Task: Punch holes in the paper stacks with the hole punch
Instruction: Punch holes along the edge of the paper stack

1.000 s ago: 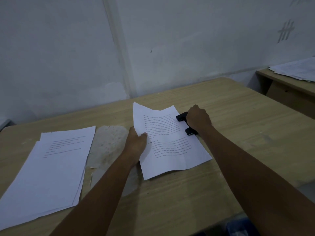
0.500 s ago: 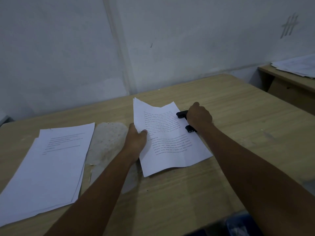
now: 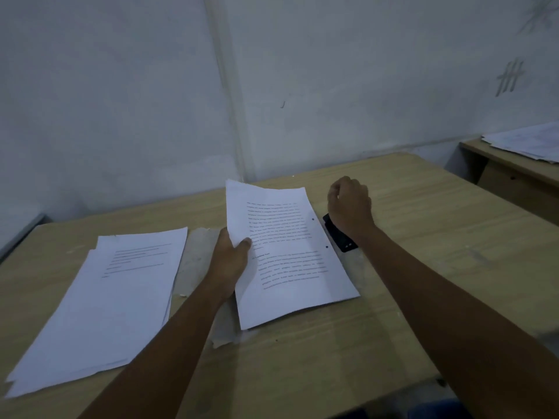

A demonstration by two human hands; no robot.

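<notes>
Printed paper stack (image 3: pixel 290 261), two holes in its edge, lies on the desk (image 3: pixel 423 237) beside the hole punch (image 3: pixel 340 237). Left hand (image 3: pixel 228 261) fingers grip the stack's edge opposite the punch; right hand (image 3: pixel 349 204) fingers curl empty above the punch.

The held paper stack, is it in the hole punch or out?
Out. The paper stack sits beside the hole punch, its right edge free, with two punched holes showing.

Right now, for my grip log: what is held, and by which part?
The left hand grips the printed paper stack at its left edge; the right hand, curled, holds nothing.
</notes>
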